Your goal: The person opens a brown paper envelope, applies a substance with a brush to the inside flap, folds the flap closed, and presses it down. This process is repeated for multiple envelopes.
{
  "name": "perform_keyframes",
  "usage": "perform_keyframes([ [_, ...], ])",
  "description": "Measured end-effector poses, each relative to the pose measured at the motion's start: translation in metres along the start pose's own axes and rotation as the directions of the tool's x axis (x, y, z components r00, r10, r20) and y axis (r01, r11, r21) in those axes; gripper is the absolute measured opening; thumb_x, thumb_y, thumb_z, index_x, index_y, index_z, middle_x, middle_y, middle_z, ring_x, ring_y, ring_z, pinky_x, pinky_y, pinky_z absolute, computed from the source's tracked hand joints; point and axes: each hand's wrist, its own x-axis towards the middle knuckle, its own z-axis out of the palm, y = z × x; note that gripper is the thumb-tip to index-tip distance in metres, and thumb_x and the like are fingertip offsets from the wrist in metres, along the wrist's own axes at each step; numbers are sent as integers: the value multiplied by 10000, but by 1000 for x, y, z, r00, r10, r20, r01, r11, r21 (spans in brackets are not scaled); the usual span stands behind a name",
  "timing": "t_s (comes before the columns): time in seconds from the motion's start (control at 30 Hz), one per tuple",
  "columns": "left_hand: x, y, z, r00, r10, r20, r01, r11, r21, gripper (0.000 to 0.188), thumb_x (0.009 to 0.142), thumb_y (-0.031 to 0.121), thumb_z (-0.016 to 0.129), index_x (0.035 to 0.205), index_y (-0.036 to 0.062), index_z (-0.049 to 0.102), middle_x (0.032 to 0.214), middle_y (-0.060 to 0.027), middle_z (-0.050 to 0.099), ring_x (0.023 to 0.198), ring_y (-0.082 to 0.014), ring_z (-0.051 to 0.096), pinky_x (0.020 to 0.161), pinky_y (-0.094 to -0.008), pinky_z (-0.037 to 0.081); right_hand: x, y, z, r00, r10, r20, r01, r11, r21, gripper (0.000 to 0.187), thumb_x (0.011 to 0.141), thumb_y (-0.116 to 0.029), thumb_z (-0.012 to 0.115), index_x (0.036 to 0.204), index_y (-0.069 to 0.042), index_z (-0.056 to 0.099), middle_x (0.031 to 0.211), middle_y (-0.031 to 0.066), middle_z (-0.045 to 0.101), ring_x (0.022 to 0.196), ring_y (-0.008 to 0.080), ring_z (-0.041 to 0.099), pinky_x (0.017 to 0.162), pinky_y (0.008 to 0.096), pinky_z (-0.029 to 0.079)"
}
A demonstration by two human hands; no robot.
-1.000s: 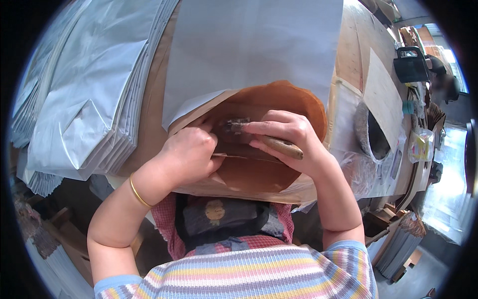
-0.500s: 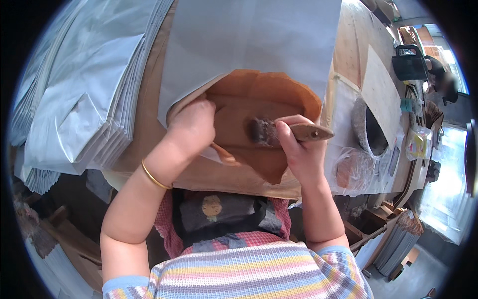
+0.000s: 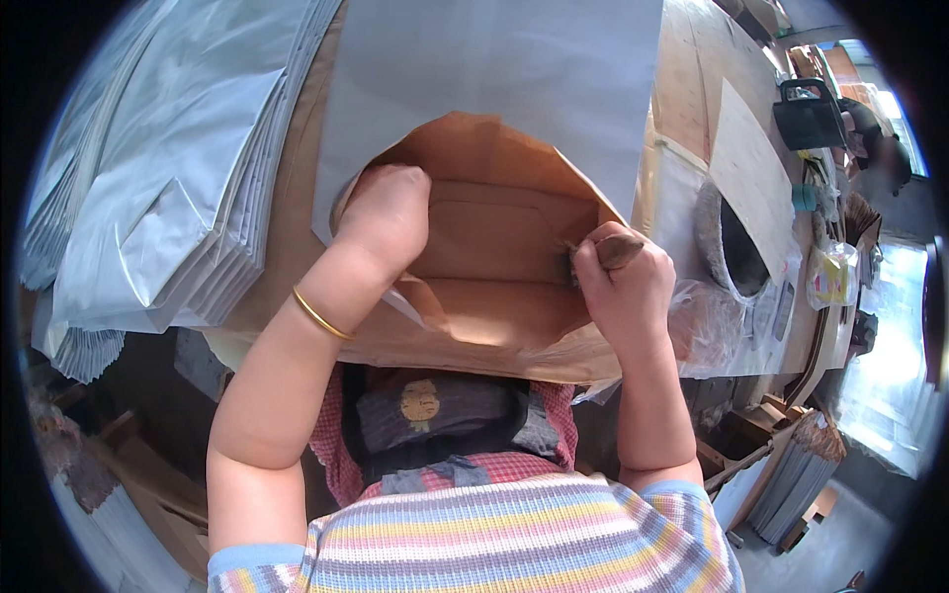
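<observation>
A large paper bag, silvery white outside and brown inside, lies before me with its mouth spread wide. The folded brown bottom panel shows within. At the left side of the mouth, my left hand is closed on the bag's edge, its fingertips hidden. My right hand grips a brush at the right side of the mouth. The brush's wooden handle sticks up from the fist, and its dark bristles reach the inner right wall, mostly hidden.
Stacked silvery bags stand on the left of the brown-covered table. At right are a grey round-mouthed container under a pale sheet, crumpled clear plastic and a dark jug-like container. Another person is at the far right.
My right hand has carried the brush from mid-opening to the right edge and turned its handle upward. The mouth gapes wider. My left hand has moved slightly up at the left edge.
</observation>
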Motion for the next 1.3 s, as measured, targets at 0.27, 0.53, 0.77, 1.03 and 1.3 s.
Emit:
perform_keyframes([
  [0.27,-6,18,-2,993,92,70,-108,955,276,127,753,-17,633,835,35,716,967,-162,678,997,-305,651,869,-342,540,31,60,73,951,309,28,86,-349,933,359,1014,-242,487,1298,-25,518,1240,140,594,1120,214,585,1072,352,409],
  [0.53,-34,11,-22,647,523,-555,-706,686,-178,374,968,202,545,1293,21,509,1315,-173,535,1251,-335,503,1043,-426,399,38,48,108,984,-103,147,-171,-783,598,384,1021,-303,432,1277,-41,546,1123,134,689,1162,260,602,1120,442,353],
  [0.77,-28,-52,53,917,162,-364,-85,972,220,584,990,322,447,1475,25,310,1504,-202,357,1397,-373,326,1137,-532,238,39,42,111,972,-168,163,-233,-759,608,415,1037,-332,384,1307,-41,506,1046,135,710,1124,262,623,1130,455,338],
  [1.03,-27,-22,70,879,107,-464,-36,987,159,669,930,311,548,1438,-56,312,1476,-273,347,1369,-419,329,1134,-532,245,40,44,108,963,-205,174,-269,-741,615,398,1046,-313,370,1305,-43,505,1069,136,703,1109,253,627,1120,449,353],
  [1.3,-33,-6,36,823,91,-561,-160,984,-75,672,829,221,650,1385,-46,382,1398,-275,417,1328,-440,354,1116,-522,264,40,44,109,962,-236,135,-269,-763,588,397,1045,-312,384,1318,-51,504,1093,141,693,1106,246,626,1096,417,379],
])
